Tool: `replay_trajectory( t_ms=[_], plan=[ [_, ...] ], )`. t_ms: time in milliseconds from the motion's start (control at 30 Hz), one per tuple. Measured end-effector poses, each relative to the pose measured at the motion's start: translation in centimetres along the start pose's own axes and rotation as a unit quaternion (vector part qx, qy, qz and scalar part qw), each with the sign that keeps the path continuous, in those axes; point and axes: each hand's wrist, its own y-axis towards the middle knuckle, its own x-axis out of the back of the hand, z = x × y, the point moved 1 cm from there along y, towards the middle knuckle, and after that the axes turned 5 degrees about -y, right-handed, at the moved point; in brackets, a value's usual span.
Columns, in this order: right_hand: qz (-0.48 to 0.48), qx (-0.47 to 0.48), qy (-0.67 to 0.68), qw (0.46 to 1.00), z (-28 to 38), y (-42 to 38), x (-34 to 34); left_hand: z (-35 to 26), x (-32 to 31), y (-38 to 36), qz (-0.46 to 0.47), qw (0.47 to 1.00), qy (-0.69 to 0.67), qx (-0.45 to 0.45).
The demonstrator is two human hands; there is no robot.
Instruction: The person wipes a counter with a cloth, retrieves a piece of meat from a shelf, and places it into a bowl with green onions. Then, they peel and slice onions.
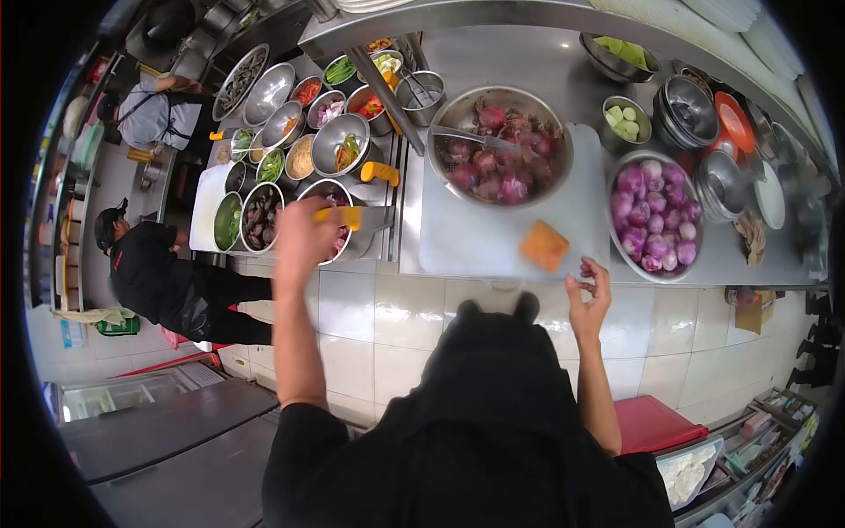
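Observation:
My left hand (304,233), fingers wrapped round a yellow handle, holds a knife (377,218) with a broad grey blade over the bins at the left. My right hand (590,295) is at the front edge of the white cutting board (458,242), fingers curled but apart, with nothing seen between them. Close to its fingertips, over the board, is a blurred orange-brown square piece (544,245). Behind it stands a steel bowl (436,163) of unpeeled red onions (488,163), with another knife (466,135) lying across it. Right of the board, a bowl holds peeled purple onions (653,211).
Steel bins of cut vegetables (262,216) crowd the counter at left. Stacked bowls (689,110), an orange plate (735,121) and a small pot of pale green pieces (625,123) stand at right. Two people (167,273) work at far left. A red lid (656,422) is behind me.

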Motion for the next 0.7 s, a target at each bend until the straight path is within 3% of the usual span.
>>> replay_trajectory(
  t_ms=[33,133,233,300,367,433,500,533,567,600,633,700],
  plan=[
    [-0.009,0.008,0.001,1.0,-0.1,0.3,-0.1,-0.2,2.9,-1.3,-0.016,1.0,0.007,-0.025],
    [-0.004,0.052,-0.013,0.999,-0.7,0.9,-0.4,-2.3,10.0,-6.5,-0.045,0.993,-0.091,0.061],
    [0.006,0.067,-0.022,0.998,0.2,1.7,-0.6,-2.5,12.5,-10.6,-0.061,0.986,-0.115,0.105],
    [0.02,0.068,-0.011,0.997,0.5,2.4,-0.8,-1.0,10.6,-12.6,-0.028,0.982,-0.169,0.074],
    [0.025,0.068,-0.001,0.997,0.5,2.8,-1.0,0.4,8.1,-14.2,0.094,0.967,-0.208,0.116],
    [0.027,0.057,0.013,0.998,0.2,3.0,-1.2,2.1,5.8,-16.0,0.206,0.908,-0.272,0.244],
    [0.028,0.04,0.033,0.998,-0.1,3.3,-1.6,2.5,1.9,-16.8,0.328,0.858,-0.201,0.341],
    [0.027,0.034,0.038,0.998,-0.4,3.4,-1.9,3.3,-0.6,-17.7,0.357,0.816,-0.25,0.379],
    [0.029,0.026,0.043,0.998,-0.5,3.4,-2.2,3.6,-2.4,-18.4,0.378,0.787,-0.259,0.413],
    [0.03,0.019,0.048,0.998,-0.6,3.4,-2.5,4.3,-4.1,-19.6,0.385,0.784,-0.29,0.391],
    [0.029,0.013,0.053,0.998,-0.6,3.5,-2.8,7.5,-6.2,-22.1,0.35,0.783,-0.411,0.308],
    [0.03,-0.001,0.058,0.998,-0.7,3.7,-3.1,4.5,-5.7,-23.1,0.287,0.817,-0.374,0.332]
  ],
)
